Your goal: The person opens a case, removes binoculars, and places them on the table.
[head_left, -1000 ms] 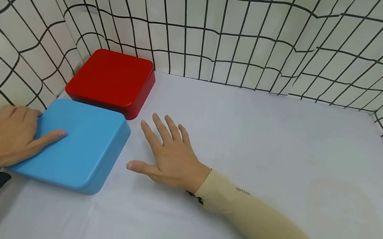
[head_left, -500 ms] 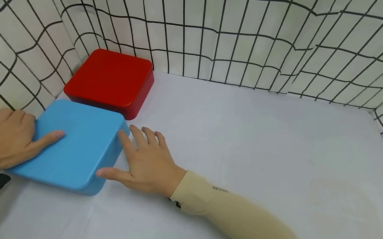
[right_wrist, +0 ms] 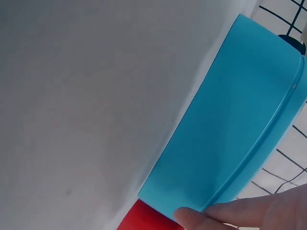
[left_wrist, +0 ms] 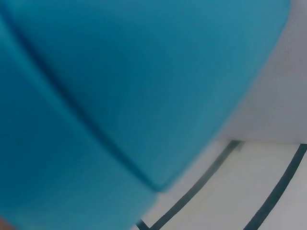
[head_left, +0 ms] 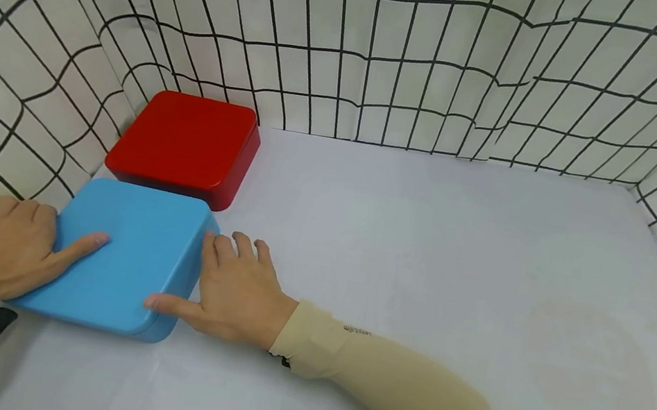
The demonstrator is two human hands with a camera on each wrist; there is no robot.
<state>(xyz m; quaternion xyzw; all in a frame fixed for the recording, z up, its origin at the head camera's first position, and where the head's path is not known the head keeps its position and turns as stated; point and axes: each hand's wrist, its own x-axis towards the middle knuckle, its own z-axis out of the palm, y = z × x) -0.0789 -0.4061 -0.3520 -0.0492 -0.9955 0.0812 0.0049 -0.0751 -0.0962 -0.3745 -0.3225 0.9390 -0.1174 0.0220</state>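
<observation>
The blue box [head_left: 131,261] lies btwn both hands, on the left part of the white surface [head_left: 419,281]. The L hand [head_left: 0,250] is at its left edge, the R hand [head_left: 236,297] at its right edge, so neither one is nearer: both touch it. The lid faces up. Its near & far edges run approx. from one hand to the other; the side edges go away from the person, leaning to the right. Which axis is longer I can't tell for sure, b/c the view is slanted.

Pos. rel. to fingers: for the L hand, the box is to the right. The thumb lies over the lid & the other fingers bend down at the outer side, so this hand grips the edge; the tips are hidden. For the R hand, the box is to the left. The thumb rests on the lid near its right edge, the other fingers at the side wall toward the far corner, lightly bent; firm grip or only contact, can't tell.

The red box [head_left: 186,143] is directly behind; touching or w/ tiny gap, unclear. The wire grid [head_left: 350,54] stands along the back & the left, just beside the L hand.
</observation>
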